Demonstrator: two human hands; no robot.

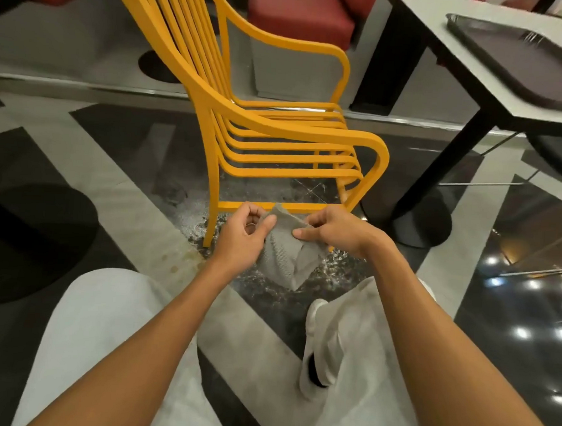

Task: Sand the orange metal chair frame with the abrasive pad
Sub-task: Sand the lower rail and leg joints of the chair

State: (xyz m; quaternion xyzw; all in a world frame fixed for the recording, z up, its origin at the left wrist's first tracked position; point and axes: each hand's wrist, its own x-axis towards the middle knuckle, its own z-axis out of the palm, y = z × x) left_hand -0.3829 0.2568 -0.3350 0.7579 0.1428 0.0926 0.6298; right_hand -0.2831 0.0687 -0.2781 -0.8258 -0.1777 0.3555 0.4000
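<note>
Both hands pinch abrasive pad: left hand and right hand at top edge, rest hanging below. Soft, light, floppy; probably needs folding. Chair frame rigid, lower rail just beyond grip.

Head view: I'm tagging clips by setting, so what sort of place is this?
Probably a restaurant or food-court seating area: a dark serving tray lies on a white pedestal table, a red padded seat stands behind the orange chair, and the floor is polished stone.
</note>
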